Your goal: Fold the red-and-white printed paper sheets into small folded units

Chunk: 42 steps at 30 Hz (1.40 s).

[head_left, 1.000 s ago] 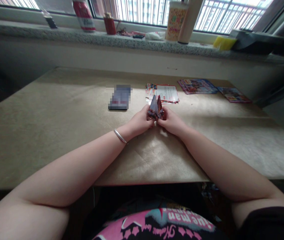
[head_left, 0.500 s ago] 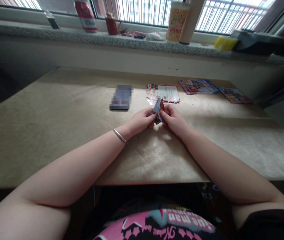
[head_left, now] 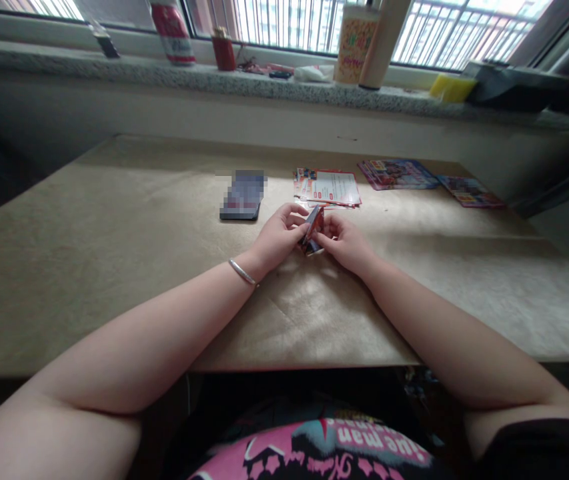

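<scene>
Above the middle of the table, both hands hold a small blue and red card pack (head_left: 313, 235), tilted, with its edges standing apart at the top. My left hand (head_left: 280, 235) pinches its left side between thumb and fingers. On the right side, my right hand (head_left: 345, 239) grips it with the thumb in front and the fingers curled behind. Whatever is inside the pack cannot be made out. Just beyond the hands lies a loose pile of white, red-edged cards (head_left: 337, 187).
A dark phone-sized object (head_left: 242, 197), blurred out, lies left of the cards. Several colourful packs (head_left: 399, 173) are fanned at the back right, with another group (head_left: 470, 191) beside them. A can (head_left: 173, 33), a paper cup (head_left: 355, 43) and a yellow item (head_left: 451, 87) stand on the windowsill.
The pack has tipped and come slightly lower and nearer, its red side now showing more. My left hand has turned over its edge, and my right thumb has shifted left across it.
</scene>
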Tool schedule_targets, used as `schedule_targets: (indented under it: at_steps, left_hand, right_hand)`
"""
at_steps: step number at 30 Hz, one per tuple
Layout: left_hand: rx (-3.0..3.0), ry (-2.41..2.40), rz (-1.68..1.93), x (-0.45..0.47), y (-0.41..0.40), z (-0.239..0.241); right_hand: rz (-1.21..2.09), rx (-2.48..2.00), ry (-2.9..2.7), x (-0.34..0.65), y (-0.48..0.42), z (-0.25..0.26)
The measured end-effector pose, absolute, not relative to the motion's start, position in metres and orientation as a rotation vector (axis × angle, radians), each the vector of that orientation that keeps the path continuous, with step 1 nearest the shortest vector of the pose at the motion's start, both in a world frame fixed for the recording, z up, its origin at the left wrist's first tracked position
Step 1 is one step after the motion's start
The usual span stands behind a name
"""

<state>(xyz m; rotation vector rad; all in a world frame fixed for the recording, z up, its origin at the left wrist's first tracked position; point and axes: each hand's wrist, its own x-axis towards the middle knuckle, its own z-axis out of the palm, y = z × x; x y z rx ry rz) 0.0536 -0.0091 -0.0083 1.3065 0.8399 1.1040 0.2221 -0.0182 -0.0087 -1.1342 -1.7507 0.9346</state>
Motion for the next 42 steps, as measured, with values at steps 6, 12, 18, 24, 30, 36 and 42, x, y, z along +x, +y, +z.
schedule_targets:
  at_steps: [6,12,18,24,30,36,42]
  left_hand:
    - [1.323,0.856,1.069,0.055,-0.011,-0.006]
    - [1.381,0.906,1.064,0.055,-0.012,-0.006]
    - [1.352,0.872,1.057,0.053,-0.013,-0.004]
    - [1.366,0.929,0.988,0.055,-0.017,-0.001]
    - [1.53,1.0,1.004,0.052,-0.011,-0.006]
    - [1.709,1.125,0.914,0.049,-0.009,-0.005]
    - [2.004,1.171,0.906,0.046,-0.005,-0.008]
  right_hand:
    - [0.994,-1.075,-1.629,0.224,-0.017,-0.014]
    - [0.854,-1.174,-1.71,0.227,-0.016,-0.014]
    - [0.82,-1.243,-1.729,0.228,-0.014,-0.012]
    - [0.842,-1.269,-1.707,0.23,-0.011,-0.015]
    - [0.765,-1.226,-1.771,0.23,-0.012,-0.014]
    - [0.856,-1.274,-1.775,0.233,-0.01,-0.017]
    - [0.88,-1.33,-1.737,0.231,-0.008,-0.017]
